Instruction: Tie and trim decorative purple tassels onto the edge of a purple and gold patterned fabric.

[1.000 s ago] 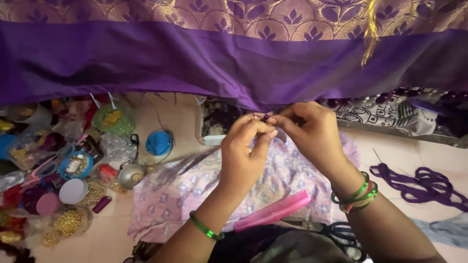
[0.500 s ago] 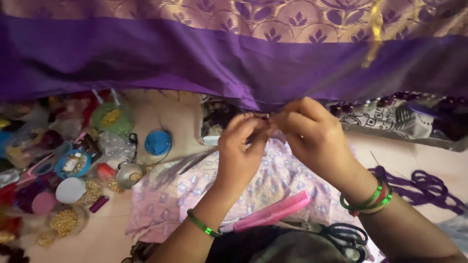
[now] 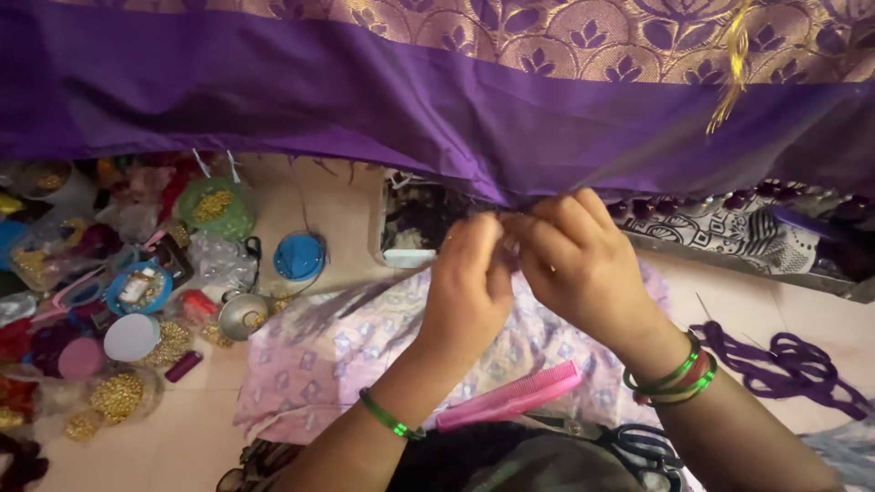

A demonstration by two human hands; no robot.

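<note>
A purple cloth (image 3: 365, 100) with a gold patterned border hangs across the top of the view. My left hand (image 3: 469, 278) and my right hand (image 3: 574, 260) meet at its lower edge, fingertips pinched together on the purple edge threads. Loose purple thread ends trail to the left from my left hand. Both wrists wear green bangles. What lies between the fingertips is too small to make out.
A pink comb (image 3: 510, 396) and black scissors (image 3: 638, 446) lie on a pale printed cloth (image 3: 319, 364) below my hands. Several small tubs of beads, a blue lid (image 3: 299, 257) and a metal bowl (image 3: 241, 314) crowd the left. Purple cord (image 3: 784, 360) lies at the right.
My hands have stayed pinched at the cloth's edge and shifted slightly to the right. The view has dipped a little.
</note>
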